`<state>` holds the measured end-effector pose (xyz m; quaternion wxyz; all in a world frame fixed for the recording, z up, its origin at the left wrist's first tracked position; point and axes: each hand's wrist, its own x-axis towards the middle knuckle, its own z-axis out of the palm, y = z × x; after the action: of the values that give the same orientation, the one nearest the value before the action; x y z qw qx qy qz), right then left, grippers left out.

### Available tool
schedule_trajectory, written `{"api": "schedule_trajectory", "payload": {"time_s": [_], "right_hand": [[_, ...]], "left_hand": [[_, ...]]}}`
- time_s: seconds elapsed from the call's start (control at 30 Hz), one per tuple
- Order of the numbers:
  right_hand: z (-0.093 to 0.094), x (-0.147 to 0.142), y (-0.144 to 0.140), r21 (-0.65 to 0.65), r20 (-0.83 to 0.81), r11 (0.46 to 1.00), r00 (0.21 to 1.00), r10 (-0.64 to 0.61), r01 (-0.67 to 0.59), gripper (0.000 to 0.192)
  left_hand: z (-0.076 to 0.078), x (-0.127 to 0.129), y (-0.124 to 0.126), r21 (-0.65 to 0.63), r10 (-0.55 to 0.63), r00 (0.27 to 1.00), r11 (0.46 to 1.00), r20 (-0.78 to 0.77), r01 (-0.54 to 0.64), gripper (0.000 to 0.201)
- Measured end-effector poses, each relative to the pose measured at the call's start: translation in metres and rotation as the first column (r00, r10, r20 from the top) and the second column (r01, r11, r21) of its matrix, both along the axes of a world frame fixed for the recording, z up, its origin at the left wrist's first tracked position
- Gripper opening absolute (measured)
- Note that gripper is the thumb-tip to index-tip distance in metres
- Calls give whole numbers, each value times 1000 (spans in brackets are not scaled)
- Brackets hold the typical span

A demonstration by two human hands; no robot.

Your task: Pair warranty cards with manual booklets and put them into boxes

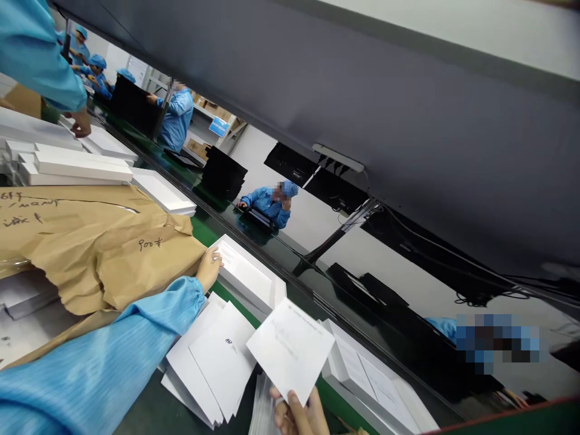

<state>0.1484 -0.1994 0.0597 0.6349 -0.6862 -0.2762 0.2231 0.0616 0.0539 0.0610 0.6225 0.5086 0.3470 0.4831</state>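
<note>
Left hand (209, 267) on white box (247, 277)

1 head-worn view, tilted, looks forward and down, close over the table (149, 405), toward a dark panel (408, 121).

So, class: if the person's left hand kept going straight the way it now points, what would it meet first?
The left hand already touches the open white cardboard box on the green belt; going on, it would likely slide across that box's inside.

A long green conveyor belt (202, 228) carries flat white cardboard boxes (247, 279), a fanned stack of white paper leaflets (212, 362) and crumpled brown wrapping paper (97, 241).
</note>
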Motion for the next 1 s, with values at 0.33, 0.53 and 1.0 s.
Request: {"api": "schedule_trajectory", "payload": {"time_s": [0.33,0.53,1.0], "right_hand": [[40,46,119,1,-228,1000,973,-23,24,17],[23,64,129,-1,-296,997,952,-75,79,21],[21,67,131,-11,-157,992,979,-127,127,14]], "left_hand": [[-29,-36,-36,303,-48,991,949,-128,86,16],[-37,-33,-37,325,-49,977,939,-209,117,18],[-39,-35,-38,315,-76,962,936,-262,160,18]]}}
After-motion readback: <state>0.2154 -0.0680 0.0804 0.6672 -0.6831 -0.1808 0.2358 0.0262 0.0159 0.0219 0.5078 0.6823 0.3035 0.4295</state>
